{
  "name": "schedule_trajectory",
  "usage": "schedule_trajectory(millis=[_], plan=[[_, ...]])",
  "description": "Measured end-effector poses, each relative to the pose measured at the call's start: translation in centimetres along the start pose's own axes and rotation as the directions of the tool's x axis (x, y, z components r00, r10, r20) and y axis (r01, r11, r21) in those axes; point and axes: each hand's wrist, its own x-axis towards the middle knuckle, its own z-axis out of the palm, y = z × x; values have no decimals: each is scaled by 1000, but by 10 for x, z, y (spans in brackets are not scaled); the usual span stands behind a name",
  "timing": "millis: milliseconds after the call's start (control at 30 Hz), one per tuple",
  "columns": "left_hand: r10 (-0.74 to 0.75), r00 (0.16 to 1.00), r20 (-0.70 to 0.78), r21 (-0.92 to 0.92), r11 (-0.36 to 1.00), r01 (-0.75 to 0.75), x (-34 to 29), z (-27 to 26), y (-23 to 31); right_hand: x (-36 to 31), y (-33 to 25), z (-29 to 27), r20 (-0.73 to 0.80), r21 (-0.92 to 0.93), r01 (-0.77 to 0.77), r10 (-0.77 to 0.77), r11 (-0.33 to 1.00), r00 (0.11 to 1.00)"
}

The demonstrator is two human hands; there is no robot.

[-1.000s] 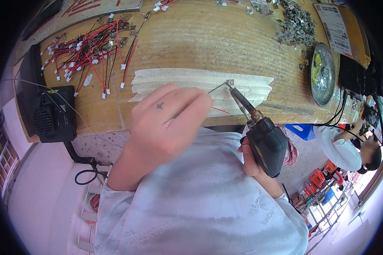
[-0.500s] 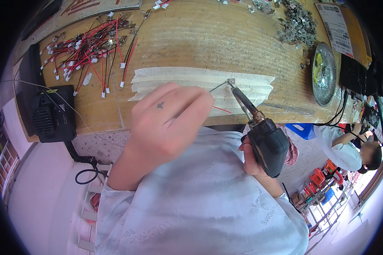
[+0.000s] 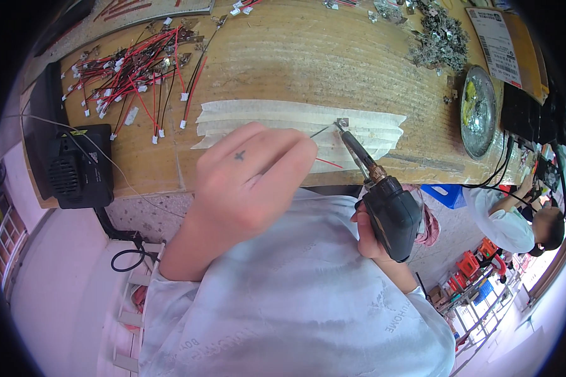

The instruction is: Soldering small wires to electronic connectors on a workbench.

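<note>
My left hand is closed over the near edge of a strip of pale masking tape. It pinches a thin dark wire whose far end reaches toward a small metal plate on the tape. A red wire also pokes out beside these fingers; their tips are hidden under the hand. Wrapped around a black gun-shaped soldering iron is my right hand. The iron's tip meets the wire end at the plate, though exact contact is too small to tell.
A pile of red and black wires with white connectors lies at the far left. Nearer stands a black boxy device. Small metal pieces are heaped at the far right, beside a round metal dish and a labelled box. Another person sits at right.
The soldering iron has shifted very slightly left, its tip staying by the plate. My left hand keeps its grip on the wire almost unmoved.
</note>
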Motion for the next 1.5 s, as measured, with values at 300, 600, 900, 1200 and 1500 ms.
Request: schedule_trajectory(millis=[300, 600, 900, 1200, 1500], plan=[[9, 1000, -17, 14, 1000, -9, -1, 3, -1, 6, 0, -2, 23, 22, 50, -50, 999, 998], [-12, 1000, 2, -5, 1000, 12, 1, 0, 1, -22, 23, 15, -62, -1, 59, -59, 998, 996], [9, 999, -32, 24, 1000, -9, -3, 5, -2, -15, 13, 3, -77, 500, 19, 23, 866, 997], [-50, 997, -53, 23, 998, 52, 4, 1, 4, 50, 1, -48, -287, 922, 258, 65, 288, 956], [-67, 990, -128, 67, 995, 76, 2, -1, 15, 129, 22, -55, -221, 915, 181, 73, 362, 973]])
